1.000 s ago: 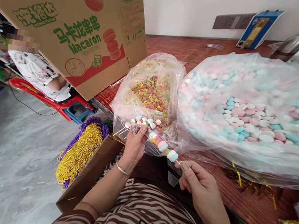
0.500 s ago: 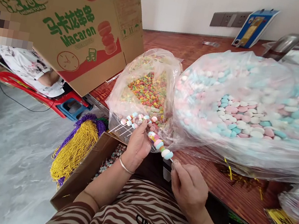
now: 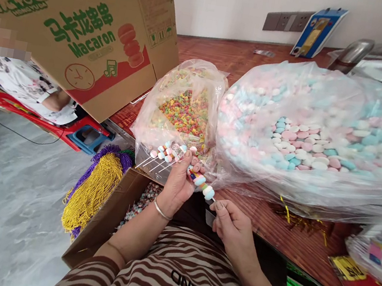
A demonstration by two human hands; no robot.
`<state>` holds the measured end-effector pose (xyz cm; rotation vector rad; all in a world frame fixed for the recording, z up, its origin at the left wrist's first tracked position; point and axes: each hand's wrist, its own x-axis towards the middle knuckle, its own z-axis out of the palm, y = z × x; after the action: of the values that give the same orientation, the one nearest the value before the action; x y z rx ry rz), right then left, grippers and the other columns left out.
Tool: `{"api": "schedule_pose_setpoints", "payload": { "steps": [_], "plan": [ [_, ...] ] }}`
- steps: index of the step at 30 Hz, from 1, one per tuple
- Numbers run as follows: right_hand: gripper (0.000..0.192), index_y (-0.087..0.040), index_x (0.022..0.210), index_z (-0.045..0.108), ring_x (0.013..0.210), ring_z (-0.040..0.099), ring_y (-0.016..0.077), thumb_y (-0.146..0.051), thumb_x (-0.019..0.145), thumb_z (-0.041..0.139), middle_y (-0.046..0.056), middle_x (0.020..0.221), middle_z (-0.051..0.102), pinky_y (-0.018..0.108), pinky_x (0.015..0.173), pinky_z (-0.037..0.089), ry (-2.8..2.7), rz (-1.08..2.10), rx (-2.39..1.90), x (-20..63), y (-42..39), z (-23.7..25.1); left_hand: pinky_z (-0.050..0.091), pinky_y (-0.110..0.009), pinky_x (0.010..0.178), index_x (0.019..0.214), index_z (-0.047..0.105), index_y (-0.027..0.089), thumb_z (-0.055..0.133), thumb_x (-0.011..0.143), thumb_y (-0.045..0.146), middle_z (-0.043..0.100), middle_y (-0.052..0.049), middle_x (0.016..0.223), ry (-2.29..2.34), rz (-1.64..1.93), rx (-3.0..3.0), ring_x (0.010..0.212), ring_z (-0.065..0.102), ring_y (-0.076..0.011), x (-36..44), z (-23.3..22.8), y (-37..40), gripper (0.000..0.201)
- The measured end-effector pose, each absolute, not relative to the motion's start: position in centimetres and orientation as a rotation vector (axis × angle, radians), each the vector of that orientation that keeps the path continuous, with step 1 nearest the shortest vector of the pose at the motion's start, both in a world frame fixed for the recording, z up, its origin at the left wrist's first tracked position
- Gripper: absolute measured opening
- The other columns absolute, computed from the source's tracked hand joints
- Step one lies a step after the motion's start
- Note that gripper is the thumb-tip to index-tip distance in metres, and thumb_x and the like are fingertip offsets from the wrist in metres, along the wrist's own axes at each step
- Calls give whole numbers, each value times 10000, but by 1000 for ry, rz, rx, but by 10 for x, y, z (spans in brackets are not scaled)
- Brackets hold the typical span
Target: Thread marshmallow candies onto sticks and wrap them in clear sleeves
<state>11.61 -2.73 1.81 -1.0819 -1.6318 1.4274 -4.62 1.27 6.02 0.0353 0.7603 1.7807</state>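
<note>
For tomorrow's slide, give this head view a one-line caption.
Left hand grips several candy skewers; right hand pinches one skewer's stick beside two candy bags.

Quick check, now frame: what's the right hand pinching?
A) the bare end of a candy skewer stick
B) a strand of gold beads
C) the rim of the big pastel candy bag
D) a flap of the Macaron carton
A: the right hand pinches the bare stick end of the candy skewer, whose other end runs into the left hand; the gold beads lie untouched by the box.
</note>
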Motion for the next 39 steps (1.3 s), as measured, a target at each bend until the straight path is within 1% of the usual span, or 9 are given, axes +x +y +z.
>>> {"api": "schedule_pose_setpoints", "payload": {
  "steps": [6,9,13,16,22,27,30,33,39],
  "plan": [
    [158,-168,944,667,563,565,137,-206,1012,529,25,682,692,288,613,406,-2008,310,-904,109,-23,15,475,-200,582,783,606,163,744,883,375,466,67,605,792,1718,-20,504,470,-54,-36,53,15,272],
    [137,-160,986,659,565,564,144,-173,1014,526,34,702,709,293,632,414,-2055,178,-853,113,-17,13,514,-230,641,811,641,163,759,866,382,560,37,654,822,1715,10,586,566,-84,-43,51,17,255],
    [170,-176,949,655,598,591,141,-216,1024,508,27,729,698,274,616,429,-2005,464,-874,120,-15,12,560,-264,771,924,692,152,760,857,226,669,1,793,857,1817,80,700,641,-95,-58,49,21,121],
    [215,-190,923,662,569,556,131,-302,1019,506,10,696,651,264,556,403,-1835,894,-965,119,-16,11,548,-223,702,891,672,141,692,916,195,575,45,671,749,1800,90,570,556,-54,-62,49,23,62],
    [338,-191,867,641,380,198,51,-518,943,608,-135,495,256,237,458,352,-961,2057,-855,109,-19,19,490,-142,595,807,592,144,586,996,297,396,86,590,559,1702,-151,463,414,-16,-55,60,26,243],
    [283,-191,871,640,413,151,46,-471,901,672,-135,532,243,219,440,303,-772,2144,-821,107,-23,26,470,-150,582,798,594,152,661,940,392,348,94,578,652,1701,-146,463,390,-24,-45,62,28,287],
    [276,-201,870,630,439,303,84,-463,952,600,-91,535,368,241,471,331,-1148,1780,-977,110,-23,22,473,-164,598,799,597,152,738,895,288,393,93,591,770,1682,-104,478,416,-26,-36,60,27,218],
    [205,-188,896,664,537,484,129,-332,989,551,-9,627,569,278,546,362,-1717,929,-1062,114,-19,14,488,-192,610,753,583,152,739,890,244,427,80,580,816,1673,-59,498,459,-47,-28,57,25,227],
    [143,-136,1106,649,590,559,151,-188,993,578,42,718,686,319,609,365,-2050,-111,-965,119,-8,6,507,-225,632,775,608,155,672,941,302,487,51,596,795,1687,-35,549,517,-77,-26,55,23,231]
  ]
}}
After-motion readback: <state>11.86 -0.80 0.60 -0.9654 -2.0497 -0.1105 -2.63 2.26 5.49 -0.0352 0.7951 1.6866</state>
